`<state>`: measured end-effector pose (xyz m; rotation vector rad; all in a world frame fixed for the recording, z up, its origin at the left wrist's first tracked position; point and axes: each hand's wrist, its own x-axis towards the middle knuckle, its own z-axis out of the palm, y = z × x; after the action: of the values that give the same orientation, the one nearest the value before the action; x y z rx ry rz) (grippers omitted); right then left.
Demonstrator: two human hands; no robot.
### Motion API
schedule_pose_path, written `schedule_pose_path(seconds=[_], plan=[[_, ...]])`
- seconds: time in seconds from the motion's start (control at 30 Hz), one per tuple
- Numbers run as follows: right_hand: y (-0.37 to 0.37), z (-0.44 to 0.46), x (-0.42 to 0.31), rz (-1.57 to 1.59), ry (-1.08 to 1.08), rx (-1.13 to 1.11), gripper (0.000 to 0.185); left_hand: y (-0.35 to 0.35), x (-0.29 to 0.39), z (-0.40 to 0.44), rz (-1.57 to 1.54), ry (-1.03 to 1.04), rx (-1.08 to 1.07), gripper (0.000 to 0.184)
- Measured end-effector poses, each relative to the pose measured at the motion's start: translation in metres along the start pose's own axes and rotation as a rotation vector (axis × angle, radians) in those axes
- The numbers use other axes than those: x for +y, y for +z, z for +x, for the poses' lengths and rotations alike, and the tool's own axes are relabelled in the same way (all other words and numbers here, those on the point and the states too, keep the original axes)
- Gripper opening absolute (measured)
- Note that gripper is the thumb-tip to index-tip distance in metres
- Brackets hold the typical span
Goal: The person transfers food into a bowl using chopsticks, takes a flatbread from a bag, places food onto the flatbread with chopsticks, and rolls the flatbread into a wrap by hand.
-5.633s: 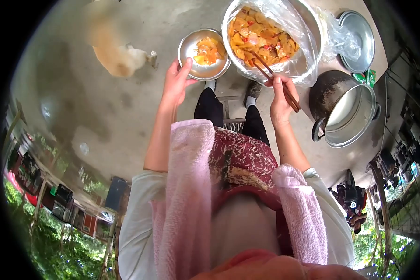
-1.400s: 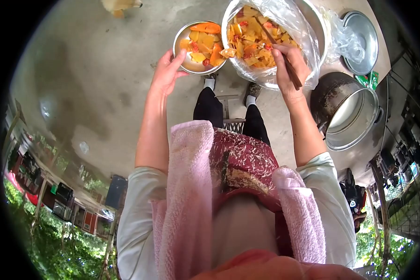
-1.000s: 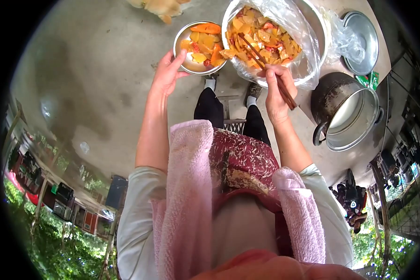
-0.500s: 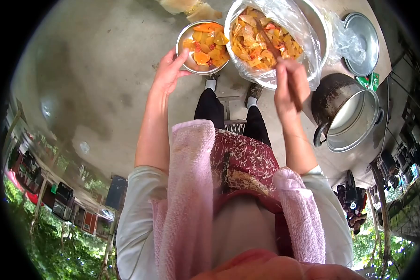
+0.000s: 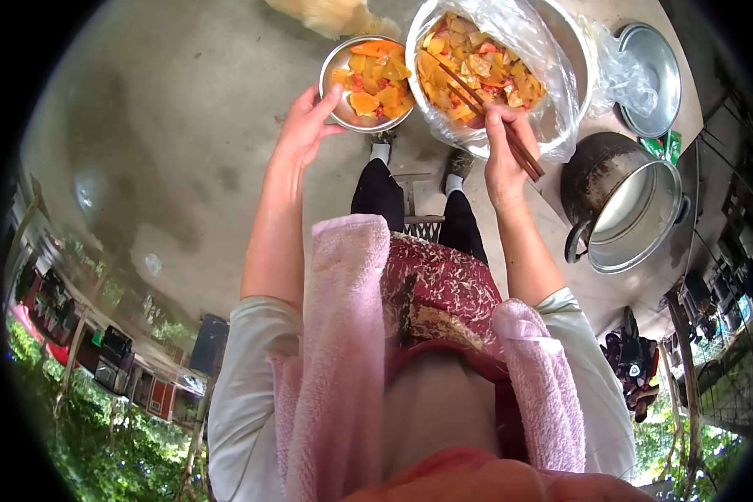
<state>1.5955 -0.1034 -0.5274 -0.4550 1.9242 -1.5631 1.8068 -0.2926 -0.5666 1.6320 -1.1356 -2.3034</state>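
Note:
My left hand grips a metal bowl by its rim, thumb inside and fingers underneath. Orange and yellow vegetable slices with red bits fill part of it. In my right hand is a pair of brown chopsticks, their tips reaching into the vegetable pieces in a large white tub. A clear plastic bag lines that tub. The bowl sits right beside the tub's left edge.
On the right stands a dark, sooty pot with a metal rim and pale contents. Behind it are a metal lid, a crumpled plastic bag and a green packet. A light-furred animal is on the concrete floor near the bowl.
The chopsticks have turned and lowered, their two sticks now spread apart over the vegetables. The animal at the top has shifted. My left hand and the bowl stay almost still.

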Motion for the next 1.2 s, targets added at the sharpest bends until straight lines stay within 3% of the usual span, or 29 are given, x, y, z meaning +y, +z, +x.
schedule_pose_path(seconds=[0.1, 0.27, 0.37, 0.5, 0.53, 0.67, 0.77, 0.9, 1.2], plan=[[0.004, -0.012, -0.012, -0.062, -0.067, 0.001, 0.009, 0.0, -0.002, 0.003, -0.01, 0.009, -0.003, 0.044], [0.009, -0.038, -0.038, -0.395, -0.455, -0.091, 0.008, -0.001, -0.002, 0.003, -0.019, 0.004, -0.018, 0.044], [0.016, -0.052, -0.052, -0.291, -0.548, -0.225, 0.013, 0.0, -0.001, 0.003, -0.041, 0.011, -0.024, 0.045], [-0.003, -0.049, -0.057, -0.406, -0.483, -0.092, 0.011, -0.001, -0.001, 0.005, -0.028, 0.02, -0.032, 0.046], [-0.01, -0.041, -0.057, -0.558, -0.507, -0.049, 0.007, -0.002, -0.003, 0.007, -0.028, 0.019, -0.031, 0.047], [-0.027, -0.033, -0.029, -0.503, -0.183, 0.045, 0.005, 0.0, -0.003, 0.006, -0.036, 0.025, -0.038, 0.047], [-0.019, -0.026, -0.014, -0.484, -0.308, 0.021, 0.005, -0.001, -0.005, 0.006, -0.039, 0.025, -0.041, 0.046], [-0.005, -0.03, 0.001, -0.199, -0.13, 0.04, 0.007, -0.004, -0.011, 0.006, -0.034, 0.001, -0.034, 0.055], [0.0, -0.037, -0.007, -0.202, -0.208, 0.004, 0.008, -0.002, -0.014, 0.008, -0.046, 0.017, -0.041, 0.054]])
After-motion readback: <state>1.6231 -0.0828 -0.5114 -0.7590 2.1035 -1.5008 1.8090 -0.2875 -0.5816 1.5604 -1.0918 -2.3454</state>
